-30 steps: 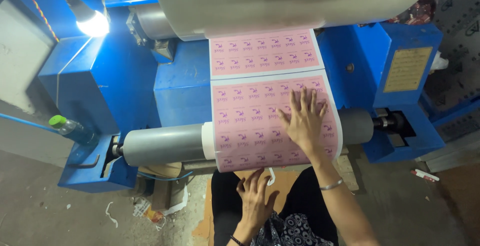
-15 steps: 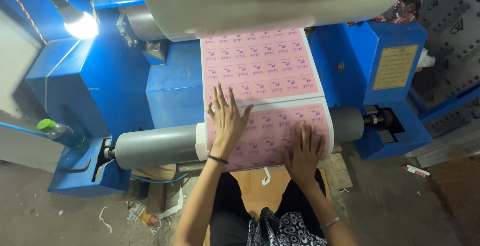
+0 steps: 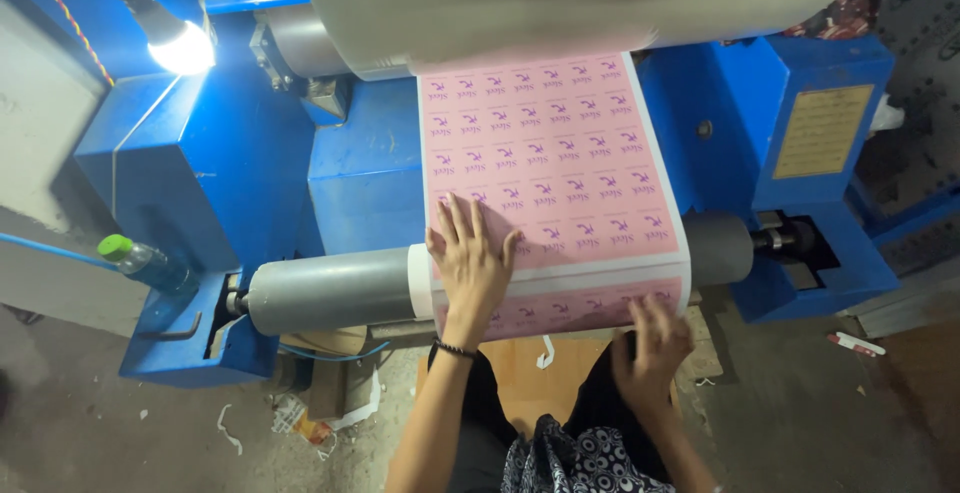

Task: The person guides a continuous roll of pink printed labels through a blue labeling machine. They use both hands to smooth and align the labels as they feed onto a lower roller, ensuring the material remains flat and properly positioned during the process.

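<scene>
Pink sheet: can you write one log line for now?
left hand: flat on pink sheet | right hand: at its lower edge | grey roller: underneath

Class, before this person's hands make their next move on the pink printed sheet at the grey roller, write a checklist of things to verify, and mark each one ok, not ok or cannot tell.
1. Left hand flat on the pink printed label sheet: ok.
2. Right hand at the sheet's lower edge under the grey metal roller: ok; its grip on the edge: cannot tell.
3. Sheet lies smooth, no wrinkles showing: ok.
4. Roller turning or stopped: cannot tell.
5. Lit work lamp shining on the blue machine body: ok.
6. Green-capped plastic bottle apart from the roller: ok.
</scene>
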